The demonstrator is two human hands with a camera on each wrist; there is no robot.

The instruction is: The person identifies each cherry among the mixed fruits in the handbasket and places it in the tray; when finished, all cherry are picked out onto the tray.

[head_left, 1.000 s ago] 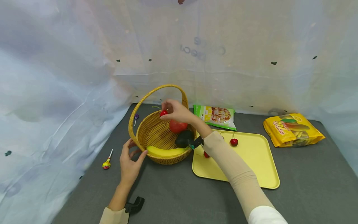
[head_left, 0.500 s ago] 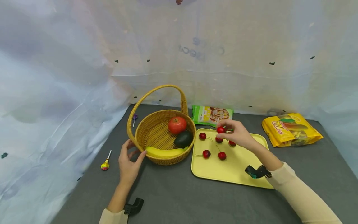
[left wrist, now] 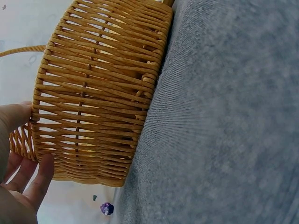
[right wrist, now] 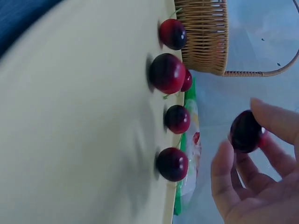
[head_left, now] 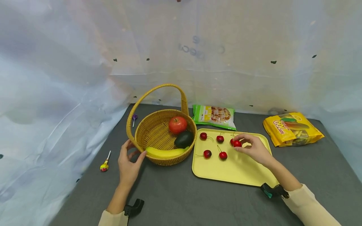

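Yellow bag (head_left: pixel 292 128) reads, seemingly, "001".

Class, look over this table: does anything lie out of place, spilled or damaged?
Nothing looks spilled or damaged. Only a lollipop lies loose on the grey cloth left of the basket, and a purple one behind it.

Look to the yellow snack bag (head_left: pixel 292 128) at about 3 o'clock on the surface (head_left: pixel 181 201): it carries rounded white print that appears upside down and reads roughly as "100", though you cannot be sure of the characters. The green snack bag (head_left: pixel 214 115) at 12 o'clock has printing too small to read. On the translucent sheet (head_left: pixel 198 50) behind, faint mirrored letters show through, but you cannot make out a word.
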